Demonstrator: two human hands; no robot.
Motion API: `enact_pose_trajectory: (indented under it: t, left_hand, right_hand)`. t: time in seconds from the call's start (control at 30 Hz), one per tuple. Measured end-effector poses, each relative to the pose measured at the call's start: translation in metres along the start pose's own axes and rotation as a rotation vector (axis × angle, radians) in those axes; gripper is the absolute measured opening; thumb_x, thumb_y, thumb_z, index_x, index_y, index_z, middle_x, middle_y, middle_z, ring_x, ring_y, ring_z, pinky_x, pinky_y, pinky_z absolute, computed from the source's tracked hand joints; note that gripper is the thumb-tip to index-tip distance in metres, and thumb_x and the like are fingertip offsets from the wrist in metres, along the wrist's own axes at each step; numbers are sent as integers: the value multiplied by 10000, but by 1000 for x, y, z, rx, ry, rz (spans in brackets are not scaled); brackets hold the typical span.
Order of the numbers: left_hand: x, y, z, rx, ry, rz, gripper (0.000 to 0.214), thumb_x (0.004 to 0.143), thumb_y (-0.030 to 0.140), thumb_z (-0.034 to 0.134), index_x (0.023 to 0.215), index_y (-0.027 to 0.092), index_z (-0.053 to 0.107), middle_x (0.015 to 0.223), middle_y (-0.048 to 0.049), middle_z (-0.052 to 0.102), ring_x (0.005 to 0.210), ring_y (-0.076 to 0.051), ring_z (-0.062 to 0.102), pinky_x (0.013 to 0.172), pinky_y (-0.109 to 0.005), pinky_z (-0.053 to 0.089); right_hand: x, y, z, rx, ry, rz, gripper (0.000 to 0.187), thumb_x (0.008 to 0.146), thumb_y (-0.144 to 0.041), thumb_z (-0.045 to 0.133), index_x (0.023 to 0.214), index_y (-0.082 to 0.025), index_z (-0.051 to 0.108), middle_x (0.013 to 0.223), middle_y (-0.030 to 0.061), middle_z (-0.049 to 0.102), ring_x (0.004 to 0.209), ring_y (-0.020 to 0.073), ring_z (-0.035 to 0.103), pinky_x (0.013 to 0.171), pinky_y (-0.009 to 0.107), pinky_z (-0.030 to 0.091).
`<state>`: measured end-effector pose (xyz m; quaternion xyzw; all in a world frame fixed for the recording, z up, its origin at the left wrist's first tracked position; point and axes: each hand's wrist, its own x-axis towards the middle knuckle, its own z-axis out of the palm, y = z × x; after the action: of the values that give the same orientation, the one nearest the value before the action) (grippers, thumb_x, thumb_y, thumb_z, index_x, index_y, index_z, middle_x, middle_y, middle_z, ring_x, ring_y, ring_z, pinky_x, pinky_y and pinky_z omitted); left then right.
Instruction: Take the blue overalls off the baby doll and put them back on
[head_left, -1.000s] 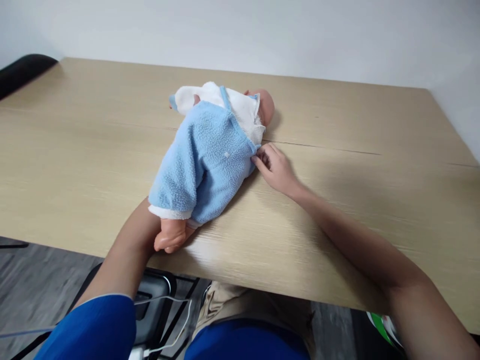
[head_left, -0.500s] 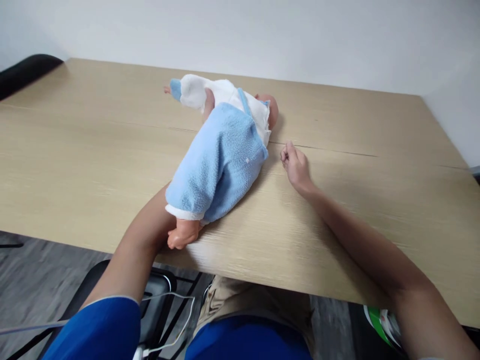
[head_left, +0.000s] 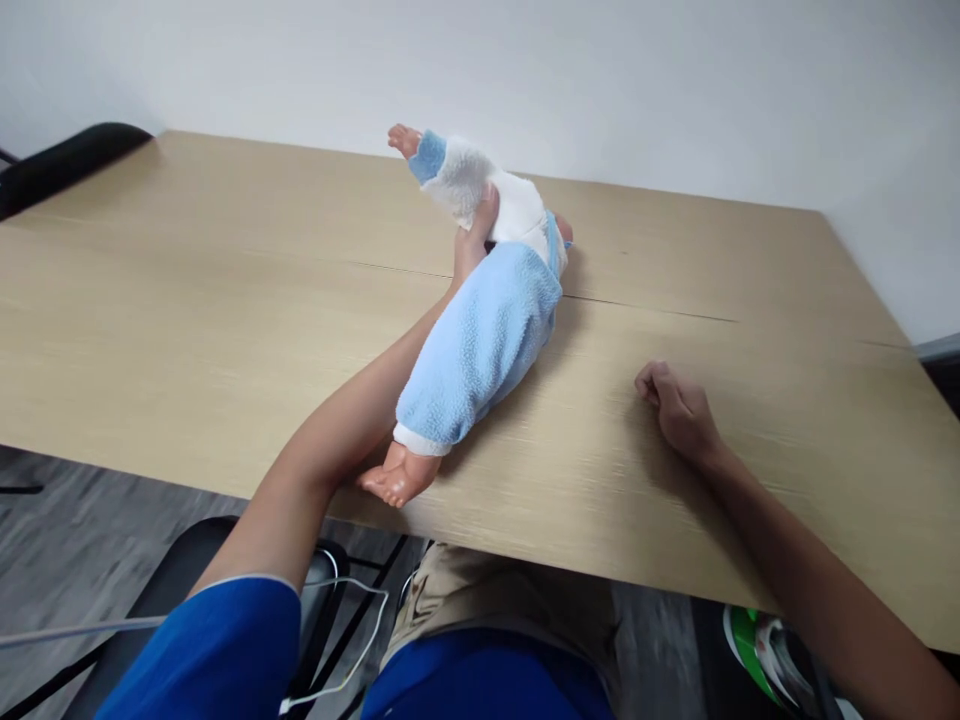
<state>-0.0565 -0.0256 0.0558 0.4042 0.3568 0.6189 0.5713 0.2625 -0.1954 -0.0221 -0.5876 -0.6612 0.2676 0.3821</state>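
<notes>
A baby doll (head_left: 487, 330) in a white and light blue fleece outfit lies turned on its side on the wooden table. Its head is mostly hidden at the far right, one arm sticks up to the left, and a bare foot points toward me. My left hand (head_left: 478, 225) grips the doll's upper body under the raised arm, thumb showing on the white sleeve and the other fingers hidden. To the right of the doll, apart from it, my right hand (head_left: 679, 405) rests on the table with its fingers curled closed; whether anything is inside does not show.
The light wooden table (head_left: 187, 330) reaches back to a white wall. Black chairs stand at the far left (head_left: 82, 160) and below the near edge (head_left: 180, 600). A white cable (head_left: 360, 660) hangs by the near chair. Green and white round items (head_left: 750, 650) sit low at the right.
The doll has rolled further onto its side and shifted right, its arm now raised higher and its head more hidden. My right hand has drawn back toward me and to the right.
</notes>
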Motion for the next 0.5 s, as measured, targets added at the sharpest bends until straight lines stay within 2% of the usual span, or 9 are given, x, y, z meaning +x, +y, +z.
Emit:
enact_pose_trajectory:
  t: [0.1, 0.17, 0.33, 0.43, 0.5]
  left_hand:
    - [7, -9, 12, -136, -5, 90, 302, 1300, 409, 492, 1163, 246, 706, 1357, -89, 887, 1384, -244, 766, 1240, -448, 598]
    - [7, -13, 11, -66, -59, 98, 295, 1292, 430, 513, 1173, 251, 716, 1340, -81, 891, 1415, -250, 748, 1249, -458, 579]
    - [18, -23, 6, 183, -149, 120, 430, 1217, 672, 599, 1333, 286, 748, 1392, 25, 897, 1447, -252, 685, 1332, -516, 538]
    - [27, -32, 7, 225, -180, 164, 693, 1072, 832, 638, 1488, 288, 741, 1574, 0, 853, 1597, -301, 657, 1377, -551, 528]
    - [29, -39, 9, 255, -196, 199, 808, 975, 908, 671, 1517, 316, 764, 1624, -40, 834, 1672, -348, 631, 1370, -577, 539]
  right_hand:
    - [0, 0, 1, -8, -58, -36, 844, 1159, -1006, 385, 756, -305, 628, 685, 23, 543, 661, 243, 495, 716, 446, 415]
    - [2, -2, 4, -11, -106, -70, 827, 1173, -975, 396, 741, -299, 601, 701, 29, 569, 675, 240, 517, 727, 440, 427]
    - [4, -8, 7, -65, -137, -101, 699, 1197, -789, 545, 711, -294, 464, 658, -2, 471, 633, 210, 445, 677, 410, 349]
    - [4, -8, 6, -69, -138, -104, 644, 1194, -706, 581, 719, -292, 447, 649, -11, 447, 628, 203, 427, 667, 402, 338]
    - [5, -7, 5, -75, -127, -99, 597, 1183, -659, 597, 732, -292, 463, 655, -10, 468, 635, 206, 443, 671, 400, 347]
